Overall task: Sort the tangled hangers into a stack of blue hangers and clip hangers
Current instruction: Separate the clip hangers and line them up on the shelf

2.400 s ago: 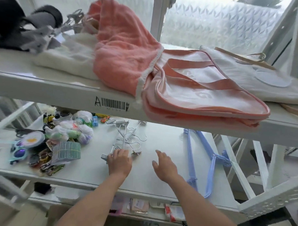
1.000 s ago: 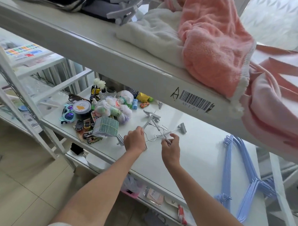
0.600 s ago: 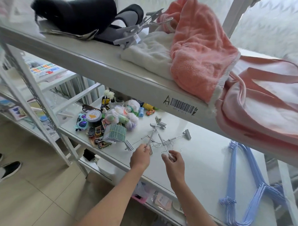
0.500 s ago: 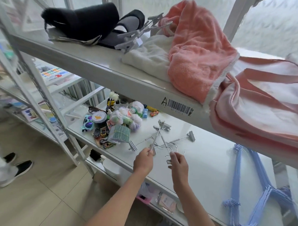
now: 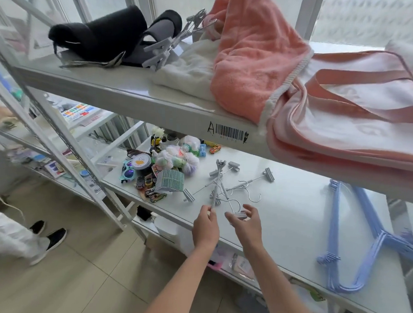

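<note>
Far ends of blue hangers (image 5: 358, 244) smeared by blur near shelf's (image 5: 296, 214) right edge. Pink bag (image 5: 340, 119) cut by right frame edge. Clip under right hand (image 5: 246, 226) half hidden behind fingers. Tangled hooks of clip hangers (image 5: 225, 186) hard to separate.

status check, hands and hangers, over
Left hand pinching one clip hanger from tangle. Right hand open beside it. Blue hangers stacked apart, right. Nothing blocking.

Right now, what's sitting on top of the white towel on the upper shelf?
A pink towel is draped over the right part of the white towel, and grey clip hangers rest at its left edge. How far the white towel runs beneath the pink one is hidden.
</note>
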